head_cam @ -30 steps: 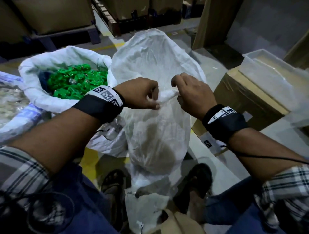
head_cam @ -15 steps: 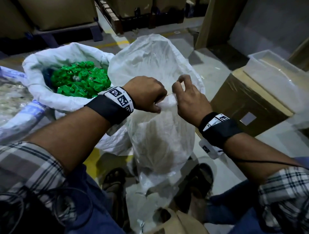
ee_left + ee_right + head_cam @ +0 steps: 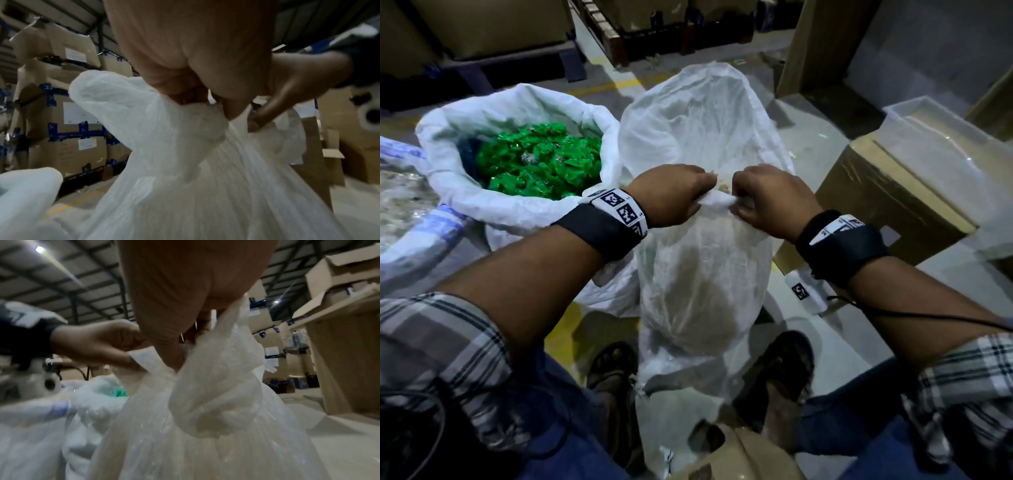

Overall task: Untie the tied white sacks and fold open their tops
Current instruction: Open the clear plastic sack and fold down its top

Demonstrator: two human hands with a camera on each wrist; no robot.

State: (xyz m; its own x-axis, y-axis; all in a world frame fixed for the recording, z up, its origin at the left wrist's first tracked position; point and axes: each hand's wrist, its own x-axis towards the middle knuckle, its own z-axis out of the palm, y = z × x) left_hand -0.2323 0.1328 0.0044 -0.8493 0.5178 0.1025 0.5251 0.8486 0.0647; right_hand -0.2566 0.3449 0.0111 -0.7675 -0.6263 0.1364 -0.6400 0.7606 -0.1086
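- Between the person's feet on the floor stands a translucent white plastic sack (image 3: 698,274), knotted at its neck; left hand (image 3: 671,195) and right hand (image 3: 774,202) both pinch the knot (image 3: 207,415)
- beside it, an open white woven sack (image 3: 517,212) of green packets (image 3: 537,161)
- labels on the brown cardboard boxes (image 3: 68,116) are too blurred to read

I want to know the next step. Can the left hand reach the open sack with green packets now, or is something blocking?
Probably yes, but not freely: the left hand grips the knot of the tied sack. The open sack stands beside it, nothing between.
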